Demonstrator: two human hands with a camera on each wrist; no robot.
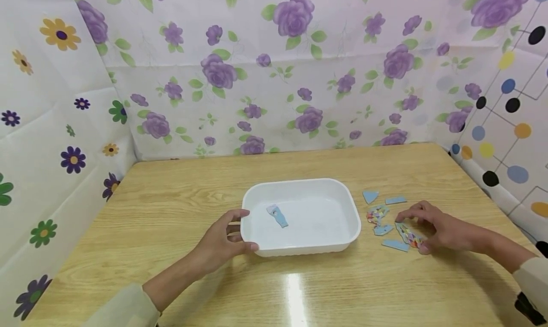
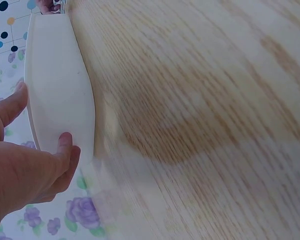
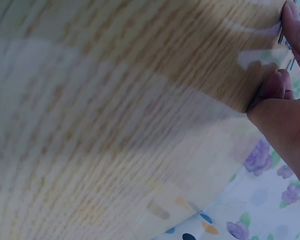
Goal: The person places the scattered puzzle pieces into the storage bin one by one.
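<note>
A white plastic tray (image 1: 304, 248) sits mid-table, with a light-blue puzzle piece (image 1: 278, 216) lying inside it. My left hand (image 1: 220, 241) holds the tray's left end, thumb at the near corner and fingers along the short side; the left wrist view shows the fingertips against the tray's outer wall (image 2: 60, 75). To the right of the tray, my right hand (image 1: 445, 229) pinches a multicoloured puzzle piece (image 1: 408, 235) lengthwise between thumb and fingertips, close over the table. In the right wrist view the right hand (image 3: 285, 95) is at the edge and the piece is mostly hidden.
Several more flat pieces lie between tray and right hand: a blue triangle (image 1: 370, 196), a blue strip (image 1: 396, 200), a colourful piece (image 1: 376, 214), a small blue piece (image 1: 383, 230) and a lower strip (image 1: 396, 244). Patterned cloth (image 1: 265, 79) surrounds the wooden table (image 1: 180, 193).
</note>
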